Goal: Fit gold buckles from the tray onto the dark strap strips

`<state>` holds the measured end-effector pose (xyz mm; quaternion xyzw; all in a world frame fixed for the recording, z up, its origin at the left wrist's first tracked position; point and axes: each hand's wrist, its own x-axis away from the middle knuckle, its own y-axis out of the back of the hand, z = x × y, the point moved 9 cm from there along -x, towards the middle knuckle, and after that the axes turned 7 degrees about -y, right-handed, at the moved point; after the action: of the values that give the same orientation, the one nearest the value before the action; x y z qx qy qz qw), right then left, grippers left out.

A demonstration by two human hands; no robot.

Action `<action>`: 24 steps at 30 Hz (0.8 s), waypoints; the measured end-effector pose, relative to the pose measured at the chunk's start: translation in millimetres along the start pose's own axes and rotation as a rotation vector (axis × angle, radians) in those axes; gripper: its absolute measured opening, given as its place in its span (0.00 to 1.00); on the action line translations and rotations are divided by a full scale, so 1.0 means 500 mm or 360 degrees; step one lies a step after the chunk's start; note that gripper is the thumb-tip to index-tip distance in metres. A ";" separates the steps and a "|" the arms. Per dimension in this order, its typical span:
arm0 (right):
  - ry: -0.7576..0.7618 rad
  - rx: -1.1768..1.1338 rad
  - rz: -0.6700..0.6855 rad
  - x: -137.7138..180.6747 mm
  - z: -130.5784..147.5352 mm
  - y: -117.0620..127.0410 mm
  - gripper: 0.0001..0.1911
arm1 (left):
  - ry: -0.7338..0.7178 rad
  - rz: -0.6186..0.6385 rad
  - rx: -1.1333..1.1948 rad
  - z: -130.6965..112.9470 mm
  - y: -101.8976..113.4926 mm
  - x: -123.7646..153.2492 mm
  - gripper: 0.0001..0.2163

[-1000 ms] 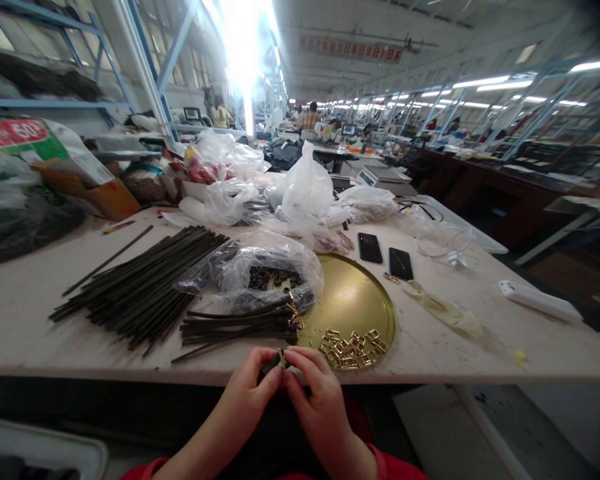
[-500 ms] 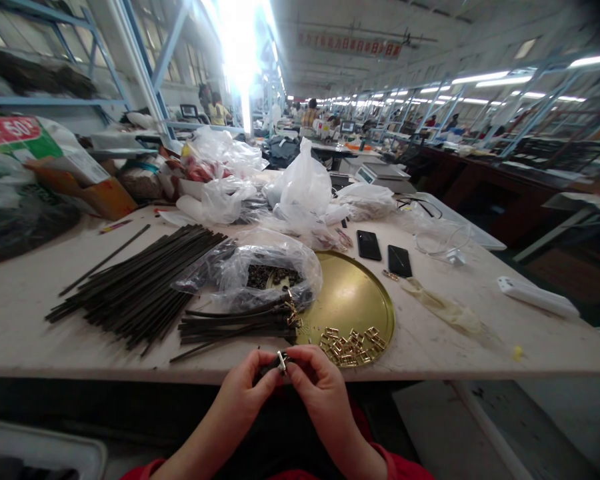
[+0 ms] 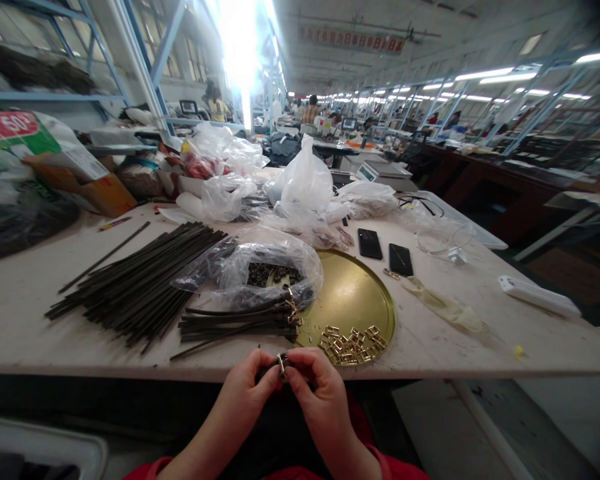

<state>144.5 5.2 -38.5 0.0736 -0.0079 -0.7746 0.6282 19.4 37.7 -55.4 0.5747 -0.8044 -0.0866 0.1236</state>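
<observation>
At the table's front edge, my left hand [image 3: 247, 388] is closed in a pinch on a dark strap [image 3: 266, 368], most of which my fingers hide. A gold metal buckle [image 3: 281, 364] sits on the strap between my two sets of fingertips. From the other side my right hand [image 3: 319, 385] pinches at the buckle, thumb and forefinger close together. Just beyond them, a bundle of dark straps [image 3: 240, 327] has gold buckles at its right end. More loose gold buckles [image 3: 353, 345] lie on a round gold tray [image 3: 365, 287].
Long dark strips [image 3: 140, 283] are heaped on the left of the table. An opened clear bag [image 3: 305, 263] holds small dark pieces and overlaps the tray. Two black phones [image 3: 370, 244] and a white power strip [image 3: 537, 297] lie to the right. Plastic bags [image 3: 303, 177] crowd the back.
My hands stay together around the buckle and have shifted only slightly. My right fingers have moved a little against it. The view has tilted a touch.
</observation>
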 end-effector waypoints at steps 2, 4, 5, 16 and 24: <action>0.0070 0.0056 -0.0004 0.005 0.005 0.000 0.07 | 0.0013 -0.0023 0.0008 0.000 0.003 0.001 0.09; 0.0207 0.0156 -0.0006 0.011 0.016 -0.002 0.09 | 0.0020 -0.0036 0.0006 0.001 0.005 0.003 0.09; 0.0286 0.0221 -0.0005 0.015 0.022 -0.004 0.10 | 0.0023 -0.0034 0.0006 0.002 0.005 0.004 0.09; 0.0509 0.0548 -0.0086 0.030 0.024 -0.008 0.14 | 0.0019 -0.0039 0.0220 0.023 -0.016 0.011 0.09; -0.0039 0.0048 -0.0015 0.005 -0.021 0.000 0.09 | -0.0127 0.0127 0.0126 0.000 -0.025 0.022 0.20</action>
<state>145.4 3.5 -49.3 0.0736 -0.0268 -0.7782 0.6231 27.3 23.1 -57.8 0.5426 -0.8337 -0.0723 0.0720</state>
